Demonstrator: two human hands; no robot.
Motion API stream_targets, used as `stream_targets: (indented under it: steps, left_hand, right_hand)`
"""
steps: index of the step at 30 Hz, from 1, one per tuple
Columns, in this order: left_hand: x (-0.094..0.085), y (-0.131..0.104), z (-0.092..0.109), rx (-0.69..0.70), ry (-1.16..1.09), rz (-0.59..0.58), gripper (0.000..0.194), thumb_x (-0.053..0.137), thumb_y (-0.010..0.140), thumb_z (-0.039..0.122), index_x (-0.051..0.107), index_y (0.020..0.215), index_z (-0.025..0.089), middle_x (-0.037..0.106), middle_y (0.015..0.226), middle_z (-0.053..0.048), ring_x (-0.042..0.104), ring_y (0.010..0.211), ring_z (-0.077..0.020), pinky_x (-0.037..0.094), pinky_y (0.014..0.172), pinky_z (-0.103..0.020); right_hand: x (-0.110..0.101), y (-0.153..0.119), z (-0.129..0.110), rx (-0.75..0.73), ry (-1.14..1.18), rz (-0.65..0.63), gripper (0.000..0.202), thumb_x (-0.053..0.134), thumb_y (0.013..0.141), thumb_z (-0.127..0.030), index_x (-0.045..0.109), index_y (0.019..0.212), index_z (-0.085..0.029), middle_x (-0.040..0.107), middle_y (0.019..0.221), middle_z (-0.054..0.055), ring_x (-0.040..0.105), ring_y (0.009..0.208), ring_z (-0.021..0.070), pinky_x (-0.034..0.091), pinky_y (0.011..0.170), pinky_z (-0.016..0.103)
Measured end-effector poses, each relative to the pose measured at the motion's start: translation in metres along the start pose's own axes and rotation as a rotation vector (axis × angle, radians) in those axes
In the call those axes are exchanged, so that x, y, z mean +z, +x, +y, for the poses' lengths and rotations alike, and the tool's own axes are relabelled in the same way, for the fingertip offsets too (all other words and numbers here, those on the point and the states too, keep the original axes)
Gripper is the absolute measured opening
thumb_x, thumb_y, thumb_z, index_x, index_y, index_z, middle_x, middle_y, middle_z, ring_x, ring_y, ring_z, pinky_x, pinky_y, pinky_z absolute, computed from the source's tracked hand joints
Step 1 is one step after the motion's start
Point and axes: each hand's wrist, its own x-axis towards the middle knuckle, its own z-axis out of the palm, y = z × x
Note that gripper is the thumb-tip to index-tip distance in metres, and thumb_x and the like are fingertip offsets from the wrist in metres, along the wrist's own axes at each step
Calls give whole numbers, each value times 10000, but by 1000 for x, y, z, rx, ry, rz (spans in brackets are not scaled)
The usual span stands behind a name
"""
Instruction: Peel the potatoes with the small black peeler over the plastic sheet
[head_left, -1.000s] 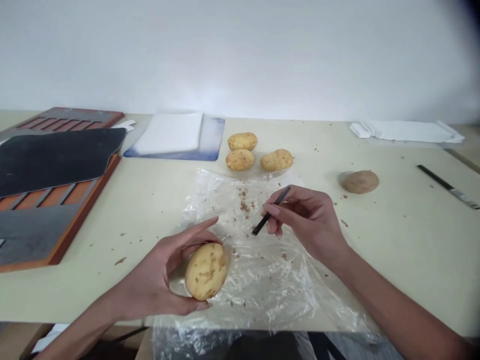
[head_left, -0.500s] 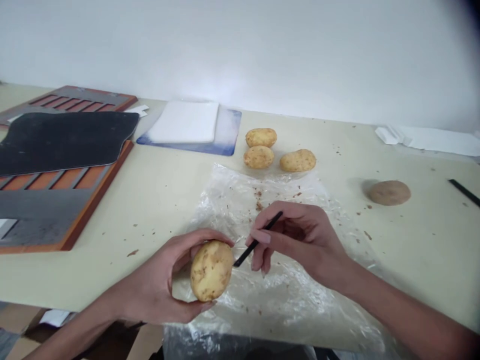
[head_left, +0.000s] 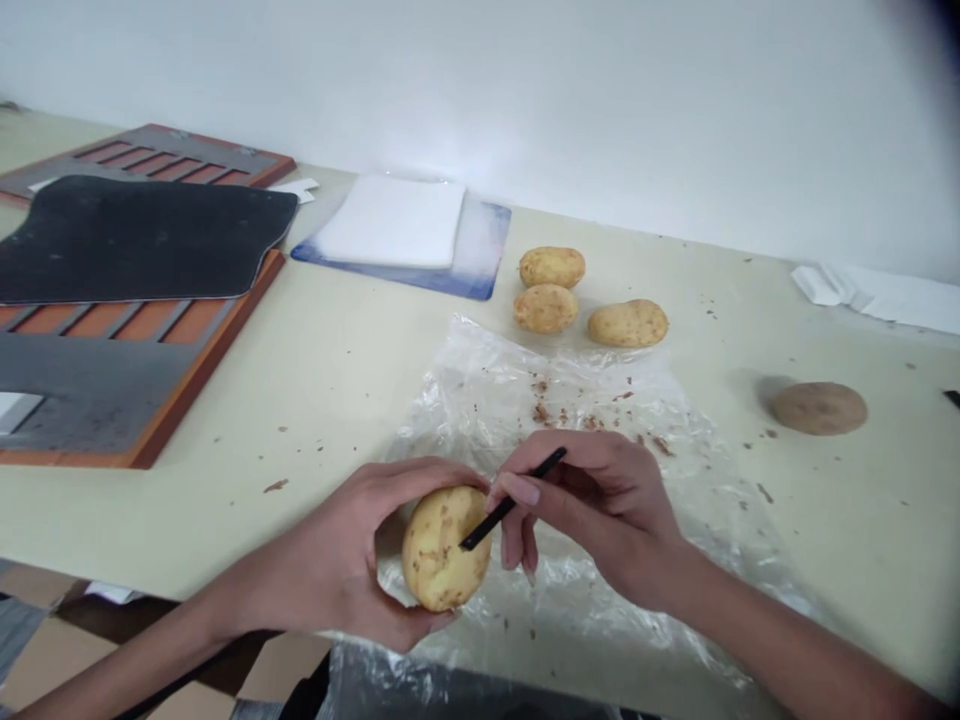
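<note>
A yellow potato with brown skin patches [head_left: 442, 560] is held upright between the thumb and fingers of my left hand [head_left: 352, 555]. Pinched in my right hand [head_left: 592, 510] is a thin black stick-like tool [head_left: 514, 500], its lower tip over the right part of the potato's face. Both hands are above a clear plastic sheet [head_left: 480, 370] strewn with brown bits. Past the sheet lie three pale potatoes: one at the back [head_left: 552, 267], one just in front of it [head_left: 545, 308] and one to the right [head_left: 628, 323].
A browner potato [head_left: 820, 408] rests at the right. White boards on a blue-edged mat [head_left: 480, 270] lie at the back. Wood-edged panels [head_left: 97, 390] with a black sheet [head_left: 150, 240] occupy the left. Folded white paper [head_left: 885, 295] is at the back right.
The black tool's tip has moved from beside the held potato onto or just over its face. The camera view has shifted, so the table items appear displaced.
</note>
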Motion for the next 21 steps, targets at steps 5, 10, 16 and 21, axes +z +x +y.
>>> stream_targets:
  steps: [5, 10, 16, 21]
  left_hand:
    - [5, -2, -4, -5, 10, 50, 837, 886, 645, 237, 540, 1396, 369, 716, 1183, 52, 708, 998, -153, 545, 873, -201]
    - [7, -2, -2, -14, 48, 85, 836, 894, 612, 231, 584, 1375, 376, 716, 1198, 59, 711, 985, -150, 549, 878, -192]
    - [8, -1, -1, -59, 2, 60, 876, 891, 627, 229, 563, 1422, 395, 749, 1146, 62, 727, 947, -146, 576, 858, -188]
    - [8, -2, -5, -79, -10, 75, 859, 920, 605, 288, 591, 1391, 393, 727, 1246, 42, 729, 1016, -179, 587, 875, -209]
  right_hand:
    - [-10, 1, 1, -115, -173, 54, 127, 633, 1003, -122, 759, 1018, -127, 755, 724, 36, 727, 602, 135, 629, 575, 236]
    - [-5, -3, -2, -126, -87, 84, 179, 573, 1036, -125, 744, 1037, -179, 753, 771, 23, 740, 619, 141, 635, 542, 244]
    - [-3, -9, 5, -161, -275, -27, 188, 579, 1007, -61, 708, 1111, -151, 727, 804, 31, 727, 633, 142, 606, 549, 252]
    - [-5, -10, 1, -219, -298, 40, 183, 551, 1032, -70, 699, 1096, -157, 719, 763, 20, 719, 614, 128, 597, 525, 235]
